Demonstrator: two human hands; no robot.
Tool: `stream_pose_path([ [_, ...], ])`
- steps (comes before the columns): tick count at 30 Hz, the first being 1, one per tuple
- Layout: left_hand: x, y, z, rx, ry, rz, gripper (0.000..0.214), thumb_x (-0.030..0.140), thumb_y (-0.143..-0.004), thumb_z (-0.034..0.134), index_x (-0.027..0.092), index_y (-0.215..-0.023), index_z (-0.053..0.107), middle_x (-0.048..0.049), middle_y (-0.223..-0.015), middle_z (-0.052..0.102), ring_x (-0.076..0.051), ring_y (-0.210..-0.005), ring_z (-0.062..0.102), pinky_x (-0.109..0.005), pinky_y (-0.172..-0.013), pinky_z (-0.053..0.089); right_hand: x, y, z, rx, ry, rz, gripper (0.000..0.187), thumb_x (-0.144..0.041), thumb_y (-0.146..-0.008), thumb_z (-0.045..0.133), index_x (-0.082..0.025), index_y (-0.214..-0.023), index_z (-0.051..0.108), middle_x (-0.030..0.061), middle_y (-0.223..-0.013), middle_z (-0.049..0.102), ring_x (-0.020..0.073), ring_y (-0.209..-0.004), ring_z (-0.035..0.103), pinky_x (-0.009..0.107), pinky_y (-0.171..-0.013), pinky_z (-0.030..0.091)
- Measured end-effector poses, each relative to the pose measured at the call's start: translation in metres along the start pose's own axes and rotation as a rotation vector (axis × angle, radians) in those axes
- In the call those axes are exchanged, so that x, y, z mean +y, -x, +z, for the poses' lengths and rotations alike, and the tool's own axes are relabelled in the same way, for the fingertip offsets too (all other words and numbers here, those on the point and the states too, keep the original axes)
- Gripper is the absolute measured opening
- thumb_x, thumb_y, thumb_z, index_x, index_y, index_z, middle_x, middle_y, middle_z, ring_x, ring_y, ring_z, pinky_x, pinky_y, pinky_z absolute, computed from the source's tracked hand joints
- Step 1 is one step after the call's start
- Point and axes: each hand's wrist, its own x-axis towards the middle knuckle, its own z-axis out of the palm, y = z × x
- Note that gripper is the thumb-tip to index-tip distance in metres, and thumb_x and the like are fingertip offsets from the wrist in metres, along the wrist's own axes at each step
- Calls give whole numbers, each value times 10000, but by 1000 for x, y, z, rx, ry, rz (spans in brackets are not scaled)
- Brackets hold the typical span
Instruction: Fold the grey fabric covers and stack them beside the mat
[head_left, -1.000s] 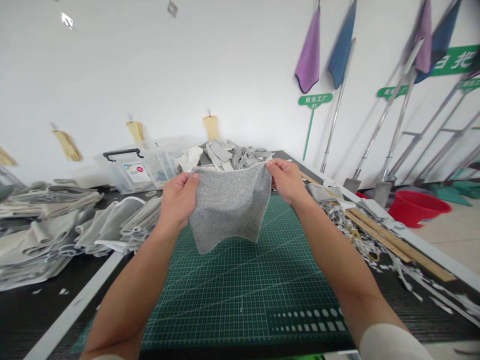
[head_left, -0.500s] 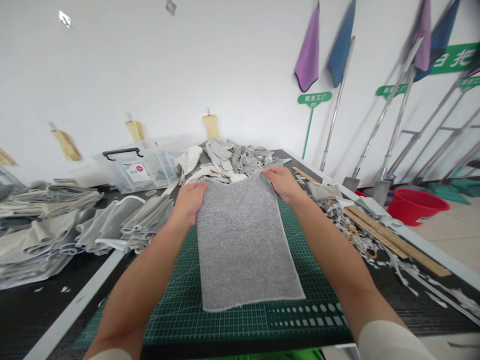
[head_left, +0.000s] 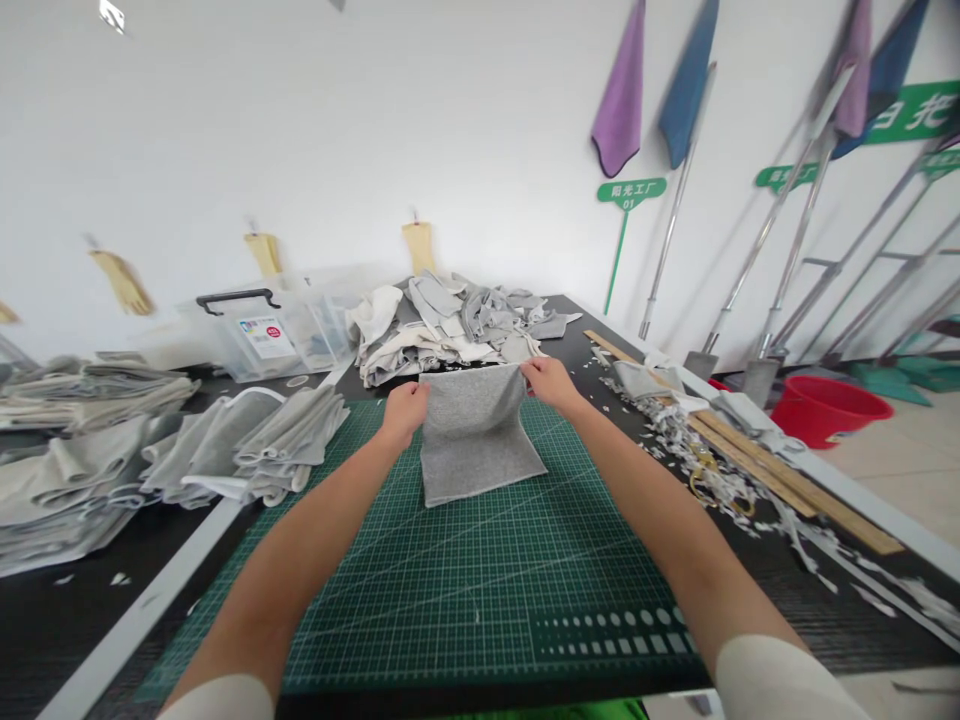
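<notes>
A piece of grey cloth (head_left: 480,420) hangs between my two hands, its top edge pulled straight. My left hand (head_left: 406,408) pinches the top left corner, and my right hand (head_left: 549,382) grips the top right one. The cloth bends partway down, and its lower part rests on or just over the green cutting mat (head_left: 465,570); contact there is hard to tell. Just behind my hands lies a loose heap of grey and cream cloth pieces (head_left: 442,320).
Folded cloth stacks (head_left: 255,440) lie to the left, by a clear plastic box (head_left: 270,345). On the right are wooden strips (head_left: 780,480), white scraps (head_left: 675,420) and gold-handled scissors (head_left: 701,480). A red bucket (head_left: 829,410) stands on the floor beyond.
Both hands have moved forward, away from me, carrying the cloth to the mat's far part. The cloth hung flat before; now it is bent, and more of the mat shows.
</notes>
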Motion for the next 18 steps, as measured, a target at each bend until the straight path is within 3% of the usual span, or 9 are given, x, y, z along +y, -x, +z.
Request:
stream_pose_path([
  [5,5,3,-8,19,-10,90,355,446,-785,480,158,-579,505,40,-505,403,-97,-504,384,-213,-477,255,-4,3,0,43,33,-96,273,-368,-797,462,-160,-669,583,-1,-611,560,124,-596,519,213,-565,414],
  [8,10,-3,-12,54,-94,151,318,431,-809,454,155,-694,563,-5,-607,531,-150,-620,512,-234,-563,372,-10,3,2,65,41,-126,295,-382,-811,429,-164,-671,569,-12,-585,538,122,-573,503,218,-561,400],
  [11,11,-4,-10,102,-254,189,340,344,-800,486,117,-1043,556,-128,-1001,616,-251,-982,562,-335,-813,439,-16,1,7,80,57,-134,300,-373,-807,422,-163,-641,557,-18,-526,506,126,-543,482,223,-541,377],
  [14,8,9,-6,164,-354,318,585,267,-783,514,78,-1312,353,-192,-1352,391,-281,-1279,341,-393,-1021,326,-20,-1,12,88,74,-143,285,-347,-791,436,-161,-611,555,-17,-501,495,131,-545,479,225,-536,360],
  [16,5,22,-5,118,-354,455,575,256,-791,505,107,-1325,353,-169,-1363,382,-267,-1286,332,-394,-1033,326,-21,-2,13,95,81,-147,278,-334,-785,440,-159,-605,559,-14,-500,500,134,-553,483,226,-538,354],
  [18,3,34,-6,-70,-303,535,404,268,-802,495,161,-1192,507,-125,-1212,531,-243,-1173,467,-384,-977,394,-22,-2,13,104,82,-148,280,-333,-785,437,-158,-603,560,-11,-499,502,136,-558,485,227,-537,350],
])
